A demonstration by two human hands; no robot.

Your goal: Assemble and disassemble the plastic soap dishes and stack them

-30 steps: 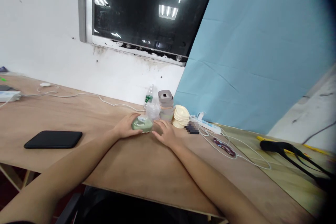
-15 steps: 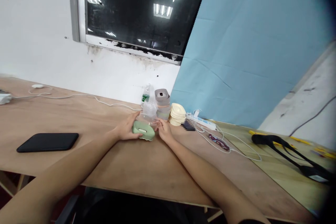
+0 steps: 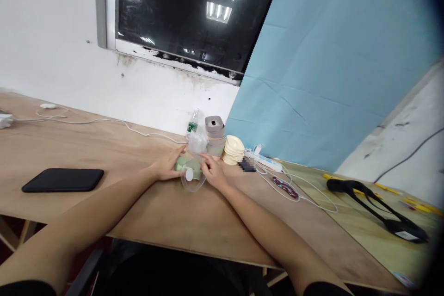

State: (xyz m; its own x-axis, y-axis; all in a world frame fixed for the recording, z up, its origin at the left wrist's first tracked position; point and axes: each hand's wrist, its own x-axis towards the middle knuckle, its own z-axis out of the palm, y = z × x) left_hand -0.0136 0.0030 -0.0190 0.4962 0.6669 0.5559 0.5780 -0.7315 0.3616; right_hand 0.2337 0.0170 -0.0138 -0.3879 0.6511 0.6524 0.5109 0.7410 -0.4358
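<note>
A pale green oval container [image 3: 195,163] sits on the wooden table in front of me. My left hand [image 3: 168,165] curves around its left side, thumb at the near edge and fingers at the far edge. On the right, my right hand [image 3: 212,172] has bent fingers at the edge of a clear plastic piece [image 3: 194,186]. That see-through piece overlaps the container's near side and bears a white round disc [image 3: 189,174]. Its exact shape is hard to make out.
Behind the hands stand a crumpled clear bag [image 3: 198,141], a green-labelled bottle [image 3: 193,123], stacked grey containers [image 3: 215,135] and stacked cream containers [image 3: 233,150]. A black phone [image 3: 63,180] lies left. Rightward are a power strip [image 3: 265,161], cables and a black strap-like object [image 3: 378,208].
The clear piece with the white disc now shows over the container's near side. My right hand has moved slightly left, closer to the container, while my left hand stays around it.
</note>
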